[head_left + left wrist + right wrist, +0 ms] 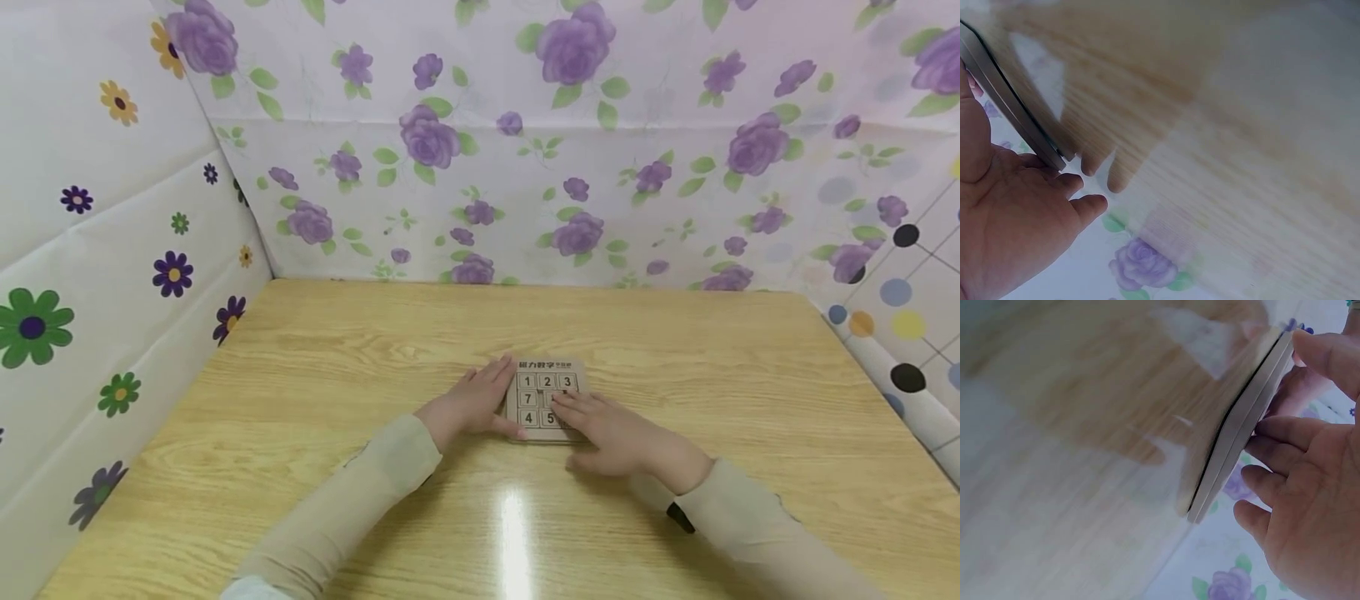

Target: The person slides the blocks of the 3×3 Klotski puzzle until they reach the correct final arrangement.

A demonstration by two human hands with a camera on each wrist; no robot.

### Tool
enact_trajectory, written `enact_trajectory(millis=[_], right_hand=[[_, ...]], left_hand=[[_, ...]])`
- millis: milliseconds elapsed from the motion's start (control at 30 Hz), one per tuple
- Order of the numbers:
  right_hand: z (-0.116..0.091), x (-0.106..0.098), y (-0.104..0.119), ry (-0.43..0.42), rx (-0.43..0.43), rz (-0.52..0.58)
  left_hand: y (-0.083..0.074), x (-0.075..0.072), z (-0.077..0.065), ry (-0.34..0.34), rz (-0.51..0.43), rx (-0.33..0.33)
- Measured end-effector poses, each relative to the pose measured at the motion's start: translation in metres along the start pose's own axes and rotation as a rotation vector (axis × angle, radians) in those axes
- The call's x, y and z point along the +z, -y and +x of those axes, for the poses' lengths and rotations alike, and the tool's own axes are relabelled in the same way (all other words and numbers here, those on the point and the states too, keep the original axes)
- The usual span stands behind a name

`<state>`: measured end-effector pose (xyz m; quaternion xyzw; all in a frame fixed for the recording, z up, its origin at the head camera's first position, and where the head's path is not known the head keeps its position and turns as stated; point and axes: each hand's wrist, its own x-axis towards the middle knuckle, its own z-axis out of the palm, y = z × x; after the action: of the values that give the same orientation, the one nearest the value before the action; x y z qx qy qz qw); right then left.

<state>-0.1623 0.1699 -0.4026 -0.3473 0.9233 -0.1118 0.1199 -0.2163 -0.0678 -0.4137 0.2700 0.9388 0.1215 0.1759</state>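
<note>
We are noting one number-tile board (pixel 542 434), lying on the surface (pixel 637 333); left hand (pixel 478 404), fingers extended, is touching its left edge; right hand (pixel 618 435), fingers outstretched, is covering its right-hand tiles (pixel 547 398) (some hidden). We are judging: uneven pushing could skid it.

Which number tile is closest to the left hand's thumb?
The 4 tile, bottom left on the puzzle. The left hand has its thumb beside it; other tiles sit farther away.
</note>
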Motion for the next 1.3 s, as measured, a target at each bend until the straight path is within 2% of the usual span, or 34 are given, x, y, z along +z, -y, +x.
enact_trajectory(millis=[367, 567, 900, 1300], right_hand=[[-0.010, -0.008, -0.010, 0.000, 0.052, 0.030], [0.000, -0.010, 0.001, -0.009, 0.008, -0.042], [0.021, -0.002, 0.023, 0.057, -0.054, -0.063], [0.014, -0.004, 0.013, 0.046, -0.009, -0.036]], left_hand=[[0.003, -0.003, 0.001, -0.004, -0.002, -0.005], [0.003, -0.004, -0.002, 0.000, -0.003, -0.012], [0.000, 0.001, -0.003, 0.017, 0.000, 0.001], [0.000, -0.003, -0.002, 0.007, -0.012, 0.007]])
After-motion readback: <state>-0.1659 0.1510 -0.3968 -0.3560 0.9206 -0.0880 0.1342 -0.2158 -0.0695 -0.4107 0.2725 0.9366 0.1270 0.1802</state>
